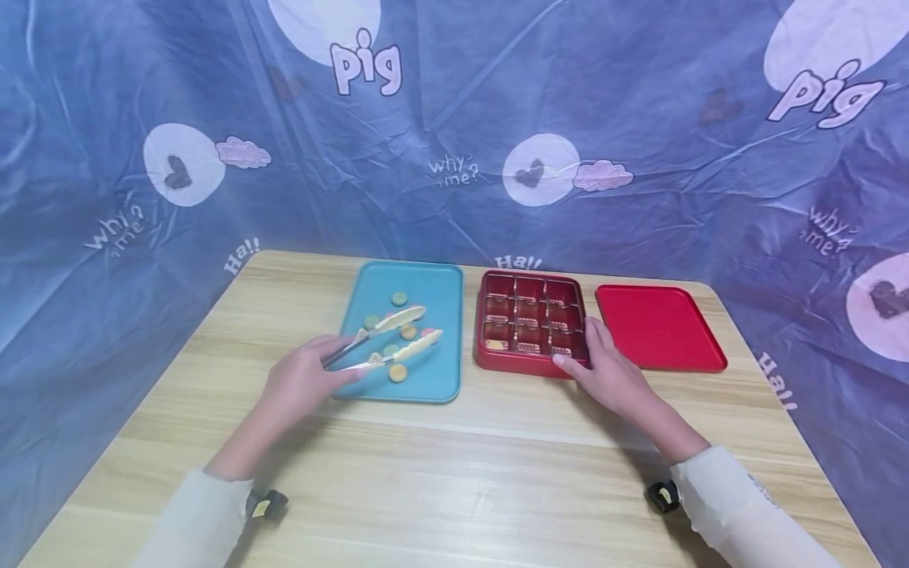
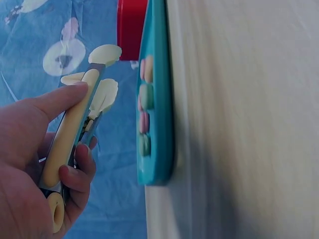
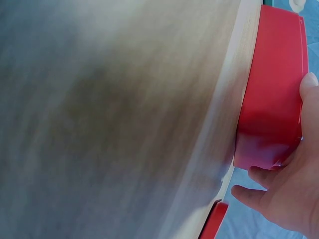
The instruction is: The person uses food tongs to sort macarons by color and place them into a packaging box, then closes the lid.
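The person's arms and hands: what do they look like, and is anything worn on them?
The left hand and right hand are bare, without gloves. Off-white sleeves end on the forearms; the right one bears a faint bluish-grey marking. Small black devices with pale yellowish patches sit by both cuffs. No cables are visible.

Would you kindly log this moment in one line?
left hand: holds tongs above blue tray; macarons: on tray; right hand: grips red box; box: yellowish piece inside, near left
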Available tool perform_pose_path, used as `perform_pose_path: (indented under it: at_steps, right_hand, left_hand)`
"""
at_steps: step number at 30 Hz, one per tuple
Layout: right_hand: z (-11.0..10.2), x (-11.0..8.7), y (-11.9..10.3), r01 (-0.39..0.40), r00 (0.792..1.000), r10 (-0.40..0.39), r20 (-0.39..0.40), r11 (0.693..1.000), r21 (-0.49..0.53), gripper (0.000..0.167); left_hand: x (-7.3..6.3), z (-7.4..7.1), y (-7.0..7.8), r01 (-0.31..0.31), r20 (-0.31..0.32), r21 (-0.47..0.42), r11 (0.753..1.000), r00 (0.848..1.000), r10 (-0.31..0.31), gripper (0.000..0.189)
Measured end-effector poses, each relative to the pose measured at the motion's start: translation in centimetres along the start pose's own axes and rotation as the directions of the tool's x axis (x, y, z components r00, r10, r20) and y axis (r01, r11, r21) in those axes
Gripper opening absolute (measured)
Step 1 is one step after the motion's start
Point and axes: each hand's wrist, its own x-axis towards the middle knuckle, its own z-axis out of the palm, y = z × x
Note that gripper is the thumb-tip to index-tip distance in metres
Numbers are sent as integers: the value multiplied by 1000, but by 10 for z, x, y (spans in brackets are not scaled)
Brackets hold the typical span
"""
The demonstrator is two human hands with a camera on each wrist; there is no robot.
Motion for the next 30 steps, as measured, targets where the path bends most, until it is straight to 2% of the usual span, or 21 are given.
perform_pose_path:
  at_steps: [12, 30]
  right_hand:
    - [0, 0, 1, 1, 1000, -1, -2, 1000, -1, 117]
    - [1, 1, 1, 11, 1000, -11, -3, 1000, -11, 116]
  left_hand:
    - [3, -3, -17, 22, -2, 70, 997, 1000, -22, 75]
    - [7, -6, -19, 32, 8, 116, 993, 999, -33, 70]
